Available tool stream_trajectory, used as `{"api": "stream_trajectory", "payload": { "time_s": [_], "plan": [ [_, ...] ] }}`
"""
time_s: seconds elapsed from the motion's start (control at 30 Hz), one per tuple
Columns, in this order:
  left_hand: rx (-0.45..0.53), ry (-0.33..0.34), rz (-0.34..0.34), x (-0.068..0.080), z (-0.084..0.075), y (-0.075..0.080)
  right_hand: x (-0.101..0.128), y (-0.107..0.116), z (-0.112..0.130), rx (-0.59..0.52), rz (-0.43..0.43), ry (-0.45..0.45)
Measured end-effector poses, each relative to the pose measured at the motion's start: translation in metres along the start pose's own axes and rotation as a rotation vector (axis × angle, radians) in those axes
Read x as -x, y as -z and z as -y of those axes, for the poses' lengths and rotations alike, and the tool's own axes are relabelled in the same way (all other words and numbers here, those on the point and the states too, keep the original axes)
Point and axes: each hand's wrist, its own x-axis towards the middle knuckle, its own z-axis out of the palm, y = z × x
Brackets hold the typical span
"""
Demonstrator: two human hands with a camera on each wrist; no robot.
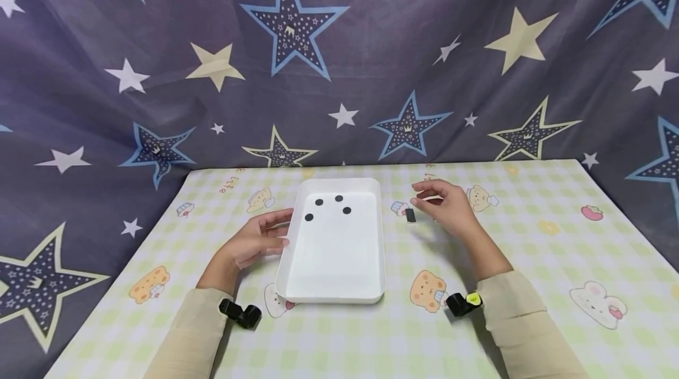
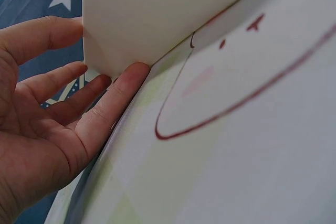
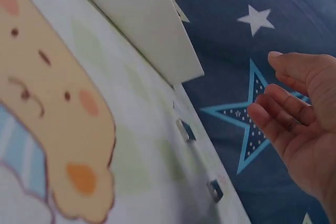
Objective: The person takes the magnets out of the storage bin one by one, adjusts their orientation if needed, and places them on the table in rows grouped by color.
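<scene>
A white rectangular tray [image 1: 339, 249] lies on the table, with several small black discs [image 1: 347, 210] on its far part. My left hand [image 1: 260, 239] is at the tray's left side, its fingertips touching the outer wall; the left wrist view shows the fingers [image 2: 100, 114] spread along that wall. To the right of the tray, a small black rectangular block [image 1: 411, 215] rests on the cloth. Over the table near it is my right hand [image 1: 445, 205], fingers loosely bent, holding nothing visible. The right wrist view shows a second small block [image 3: 214, 190], mostly hidden beneath the hand in the head view.
A green-and-white checked tablecloth [image 1: 530, 249] printed with cartoon bears and cupcakes covers the table. Behind it hangs a dark curtain [image 1: 371, 31] with stars. Small black cameras sit on both wrists, beside beige sleeves [image 1: 525, 320].
</scene>
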Motion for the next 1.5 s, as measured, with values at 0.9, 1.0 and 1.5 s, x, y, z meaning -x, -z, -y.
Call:
{"api": "stream_trajectory", "payload": {
  "time_s": [0.9,1.0,1.5],
  "plan": [
    [0.003,-0.009,0.001,0.002,-0.001,-0.003,-0.029,-0.039,0.05,-0.014,0.133,-0.02],
    [0.009,-0.007,0.004,0.002,-0.001,-0.002,-0.031,-0.044,0.05,-0.009,0.127,-0.039],
    [-0.001,-0.001,-0.007,0.003,-0.001,-0.003,-0.043,-0.072,0.048,-0.075,0.136,-0.076]
  ]
}}
